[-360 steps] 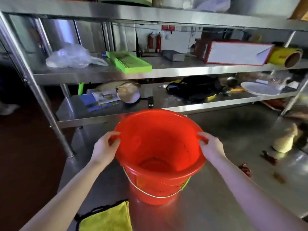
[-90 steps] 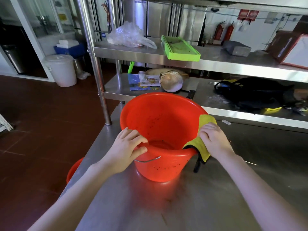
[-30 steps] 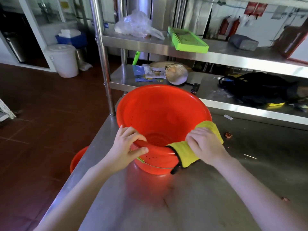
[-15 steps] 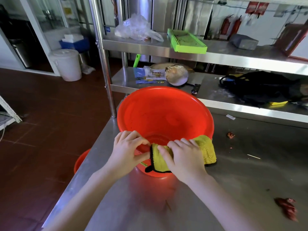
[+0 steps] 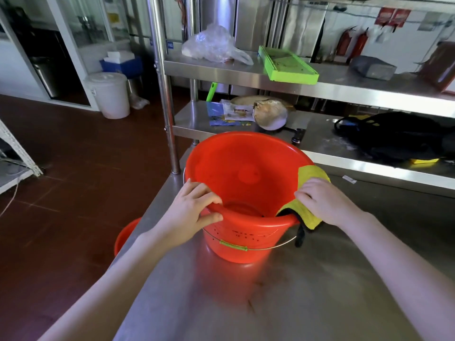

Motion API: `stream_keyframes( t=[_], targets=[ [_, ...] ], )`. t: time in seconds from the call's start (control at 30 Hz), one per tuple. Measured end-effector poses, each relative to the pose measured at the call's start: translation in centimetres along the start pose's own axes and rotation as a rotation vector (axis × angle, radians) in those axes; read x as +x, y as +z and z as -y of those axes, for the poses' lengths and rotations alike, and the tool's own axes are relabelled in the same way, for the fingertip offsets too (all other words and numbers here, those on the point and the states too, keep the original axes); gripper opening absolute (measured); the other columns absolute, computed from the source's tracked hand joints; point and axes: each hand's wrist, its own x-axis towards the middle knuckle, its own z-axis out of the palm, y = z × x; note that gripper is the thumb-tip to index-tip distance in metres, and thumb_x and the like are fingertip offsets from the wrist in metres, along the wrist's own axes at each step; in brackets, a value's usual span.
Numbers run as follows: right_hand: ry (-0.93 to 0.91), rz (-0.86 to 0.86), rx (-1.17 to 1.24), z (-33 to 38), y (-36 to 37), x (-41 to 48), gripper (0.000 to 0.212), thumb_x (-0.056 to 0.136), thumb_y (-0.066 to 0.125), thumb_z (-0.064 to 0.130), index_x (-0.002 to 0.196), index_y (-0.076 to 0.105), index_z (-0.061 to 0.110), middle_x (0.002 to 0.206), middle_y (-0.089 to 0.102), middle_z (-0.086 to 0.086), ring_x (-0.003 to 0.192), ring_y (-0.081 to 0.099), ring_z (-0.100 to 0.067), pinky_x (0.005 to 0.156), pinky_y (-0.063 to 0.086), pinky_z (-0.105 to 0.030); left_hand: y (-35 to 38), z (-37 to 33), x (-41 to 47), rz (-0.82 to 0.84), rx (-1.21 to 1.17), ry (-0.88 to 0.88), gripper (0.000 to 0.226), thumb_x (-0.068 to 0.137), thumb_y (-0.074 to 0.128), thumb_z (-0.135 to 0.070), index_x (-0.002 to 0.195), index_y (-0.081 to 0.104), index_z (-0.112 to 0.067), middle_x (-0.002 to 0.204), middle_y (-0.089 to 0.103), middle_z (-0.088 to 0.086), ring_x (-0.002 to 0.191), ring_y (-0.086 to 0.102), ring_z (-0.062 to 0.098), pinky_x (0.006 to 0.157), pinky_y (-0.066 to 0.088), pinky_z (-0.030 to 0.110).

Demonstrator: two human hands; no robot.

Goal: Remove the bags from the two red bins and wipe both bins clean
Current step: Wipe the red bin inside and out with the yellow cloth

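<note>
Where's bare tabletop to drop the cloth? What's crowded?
Steel table is bare on the near side of the red bin and right of the right hand holding the yellow cloth. Crowded: lower shelf behind the bin, papers, pan, black bag.

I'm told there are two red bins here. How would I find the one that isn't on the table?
Start at the steel table, where one red bin stands. Look down past the table's left edge to the brown floor: the second bin peeks out there as a curved red sliver. It is the only red thing on the floor; the white tub stands much farther back.
</note>
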Motion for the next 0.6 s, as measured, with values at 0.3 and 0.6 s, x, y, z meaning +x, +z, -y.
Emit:
stream_keyframes(
  t=[0.3,0.6],
  targets=[
    [0.104,-0.467,-0.065,14.2,4.8,-3.6,0.049,0.097,0.042,0.044,0.059,0.062,0.02,0.054,0.058,0.003,0.057,0.054,-0.022,0.064,0.042,-0.037,1.9,-2.2,-0.4,-0.083,0.027,-0.066,0.039,0.072,0.055,-0.059,0.092,0.069,-0.029,0.091,0.052,-0.016,0.096,0.042,0.011,0.096,0.028,0.038],
    [-0.121,-0.193,0.06,3.2,1.4,-2.7,0.047,0.098,0.04,0.033,0.061,0.059,0.012,0.059,0.056,0.003,0.064,0.05,-0.019,0.075,0.043,-0.036,-1.6,3.1,-0.5,0.041,0.116,0.024,0.064,0.086,0.042,-0.072,0.108,0.067,-0.017,0.115,0.057,0.001,0.124,0.048,0.024,0.11,0.02,0.034]
  ],
)
